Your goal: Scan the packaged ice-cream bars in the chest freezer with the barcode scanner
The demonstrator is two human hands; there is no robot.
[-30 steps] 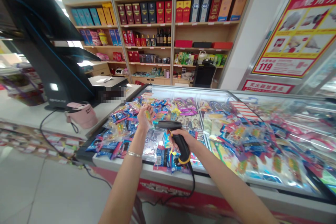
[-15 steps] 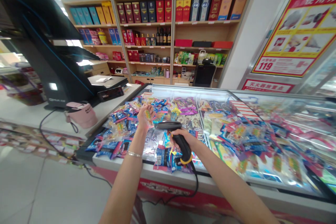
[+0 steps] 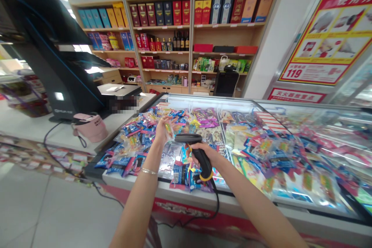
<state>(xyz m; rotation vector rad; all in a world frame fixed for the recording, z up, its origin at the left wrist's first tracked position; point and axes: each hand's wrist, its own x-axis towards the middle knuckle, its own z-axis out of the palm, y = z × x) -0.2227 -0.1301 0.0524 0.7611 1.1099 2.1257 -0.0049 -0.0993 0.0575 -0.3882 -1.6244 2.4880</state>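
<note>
My left hand (image 3: 161,130), with a silver bangle on its wrist, grips a small clear snack packet (image 3: 169,130) with yellow, green and red on it. My right hand (image 3: 203,154) is wrapped round the handle of a black barcode scanner (image 3: 188,138) with a yellow ring near its base. The scanner's head points left toward the packet, a small gap apart. Beneath both hands, many blue, purple and clear packets (image 3: 119,164) lie on the glass top of a freezer (image 3: 186,193).
At the left, a counter (image 3: 66,138) bears a black register (image 3: 69,81) and a pink cup (image 3: 92,127). More packets (image 3: 279,153) cover the glass on the right. The scanner's cable (image 3: 216,201) hangs down the freezer front. Shelves (image 3: 162,28) of boxes stand behind.
My left hand has turned a little and moved slightly right with the packet, now more upright and nearer the scanner. My right hand has hardly moved.
</note>
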